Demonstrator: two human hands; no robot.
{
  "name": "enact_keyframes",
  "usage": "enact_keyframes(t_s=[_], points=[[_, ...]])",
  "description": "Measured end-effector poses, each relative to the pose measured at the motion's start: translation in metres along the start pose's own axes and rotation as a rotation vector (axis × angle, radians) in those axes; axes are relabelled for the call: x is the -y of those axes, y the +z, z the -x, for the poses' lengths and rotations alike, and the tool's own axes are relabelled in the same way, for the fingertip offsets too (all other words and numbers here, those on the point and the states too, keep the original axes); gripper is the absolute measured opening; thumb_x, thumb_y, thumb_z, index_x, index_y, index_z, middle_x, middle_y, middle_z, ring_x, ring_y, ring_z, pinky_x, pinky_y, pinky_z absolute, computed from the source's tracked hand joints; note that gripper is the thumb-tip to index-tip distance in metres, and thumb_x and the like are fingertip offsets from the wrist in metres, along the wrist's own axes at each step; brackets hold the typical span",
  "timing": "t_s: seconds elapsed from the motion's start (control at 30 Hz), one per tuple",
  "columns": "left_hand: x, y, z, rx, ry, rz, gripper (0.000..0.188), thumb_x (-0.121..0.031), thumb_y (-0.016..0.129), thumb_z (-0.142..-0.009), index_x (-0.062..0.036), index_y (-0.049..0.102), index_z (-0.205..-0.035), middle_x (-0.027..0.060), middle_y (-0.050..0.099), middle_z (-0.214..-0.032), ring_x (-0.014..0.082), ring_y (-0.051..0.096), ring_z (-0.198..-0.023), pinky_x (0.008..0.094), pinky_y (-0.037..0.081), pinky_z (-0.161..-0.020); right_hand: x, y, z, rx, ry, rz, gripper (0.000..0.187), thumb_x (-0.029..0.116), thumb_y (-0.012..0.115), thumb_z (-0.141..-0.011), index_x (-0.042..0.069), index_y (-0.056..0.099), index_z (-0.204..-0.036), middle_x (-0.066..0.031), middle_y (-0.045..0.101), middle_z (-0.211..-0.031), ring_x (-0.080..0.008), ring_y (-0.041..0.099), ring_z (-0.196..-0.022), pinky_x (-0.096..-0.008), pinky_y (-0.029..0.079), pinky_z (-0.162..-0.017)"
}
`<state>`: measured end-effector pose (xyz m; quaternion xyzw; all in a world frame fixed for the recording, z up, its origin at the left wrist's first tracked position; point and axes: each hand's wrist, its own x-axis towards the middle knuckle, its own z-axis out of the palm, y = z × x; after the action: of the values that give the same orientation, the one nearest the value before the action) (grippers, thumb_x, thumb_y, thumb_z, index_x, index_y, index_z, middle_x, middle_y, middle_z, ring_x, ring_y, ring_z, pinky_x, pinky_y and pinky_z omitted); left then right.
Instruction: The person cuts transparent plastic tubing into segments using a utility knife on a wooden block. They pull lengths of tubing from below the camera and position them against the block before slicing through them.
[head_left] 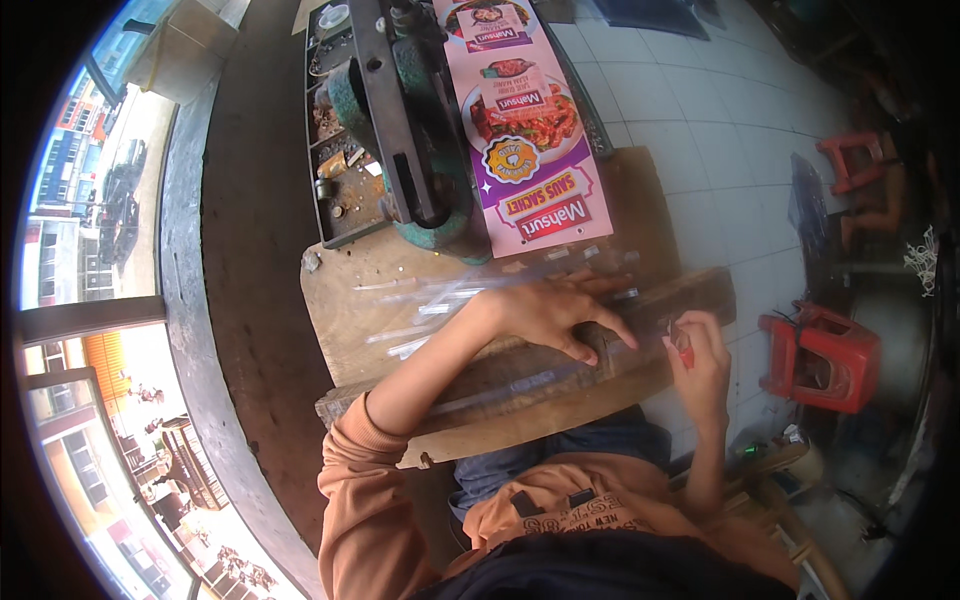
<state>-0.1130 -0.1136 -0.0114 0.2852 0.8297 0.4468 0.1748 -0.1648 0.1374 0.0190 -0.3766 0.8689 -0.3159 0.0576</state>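
Note:
My left hand (560, 315) reaches across a thick wooden plank (460, 385), palm down with the fingers spread. Thumb and fingertips are over the plank's top, and a thin clear strip (535, 382) runs along the wood below it. My right hand (700, 355) is at the plank's right end, closed on a small red-handled tool (686, 355). A dark tip shows above the fingers, but the tool's exact kind is hidden. Several clear plastic strips (430, 320) lie loose on the wooden worktop (335, 290) beyond my left forearm.
A green cast-metal machine (440, 215) with a dark slotted arm stands at the back. Left of it is a compartment tray (340, 185) of small parts. A printed pink packaging sheet (530, 130) lies right of it. Red plastic stools (825, 358) stand on the tiled floor (670, 150).

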Motion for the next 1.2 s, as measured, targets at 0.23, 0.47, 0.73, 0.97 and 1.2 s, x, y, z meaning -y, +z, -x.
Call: enact_keyframes(t_s=[0.23, 0.47, 0.73, 0.97, 1.2], points=[[-0.037, 0.003, 0.008, -0.106, -0.156, -0.335, 0.056, -0.03, 0.063, -0.081, -0.018, 0.041, -0.131, 0.0176, 0.028, -0.144, 0.0337, 0.042, -0.122, 0.0465, 0.035, -0.099, -0.003, -0.002, -0.007, 0.065, 0.073, -0.13, 0.015, -0.003, 0.06, -0.079, -0.002, 0.049, -0.088, -0.0116, 0.052, -0.091, -0.0254, 0.053, -0.067, -0.0333, 0.044, -0.062], [-0.067, 0.039, 0.016, -0.348, -0.284, -0.63, 0.04, -0.026, 0.058, -0.08, -0.0109, 0.051, -0.116, 0.014, 0.038, -0.139, 0.0275, 0.048, -0.115, 0.0402, 0.041, -0.091, -0.019, -0.008, -0.009, 0.14, 0.125, -0.346, 0.007, 0.0, 0.056, -0.083, 0.0, 0.05, -0.086, -0.0075, 0.05, -0.086, -0.0158, 0.048, -0.066, -0.026, 0.041, -0.061], [-0.084, 0.06, 0.016, -0.551, -0.403, -0.655, 0.023, -0.019, 0.061, -0.075, -0.01, 0.056, -0.095, 0.0076, 0.05, -0.125, 0.0203, 0.05, -0.106, 0.035, 0.041, -0.082, -0.019, -0.001, -0.005, 0.077, 0.097, -0.345, 0.008, -0.001, 0.057, -0.082, 0.0, 0.05, -0.085, -0.0078, 0.049, -0.084, -0.0171, 0.047, -0.066, -0.0269, 0.041, -0.061], [-0.115, 0.111, 0.022, -1.541, -0.297, -0.227, 0.013, -0.003, 0.061, -0.082, -0.006, 0.05, -0.089, 0.0042, 0.051, -0.083, 0.0157, 0.049, -0.071, 0.028, 0.04, -0.059, -0.019, 0.001, -0.002, 0.052, 0.103, -0.362, 0.007, -0.001, 0.056, -0.083, 0.0, 0.05, -0.086, -0.0073, 0.048, -0.084, -0.017, 0.046, -0.067, -0.0265, 0.04, -0.063], [-0.136, 0.059, 0.03, -2.269, 0.272, -0.544, 0.015, -0.007, 0.053, -0.092, -0.009, 0.038, -0.093, 0.0012, 0.039, -0.086, 0.007, 0.038, -0.063, 0.017, 0.032, -0.052, -0.02, 0.002, -0.002, 0.047, 0.12, -0.398, 0.006, 0.0, 0.055, -0.084, 0.0, 0.05, -0.086, -0.0066, 0.048, -0.085, -0.0161, 0.046, -0.069, -0.0258, 0.04, -0.064]])
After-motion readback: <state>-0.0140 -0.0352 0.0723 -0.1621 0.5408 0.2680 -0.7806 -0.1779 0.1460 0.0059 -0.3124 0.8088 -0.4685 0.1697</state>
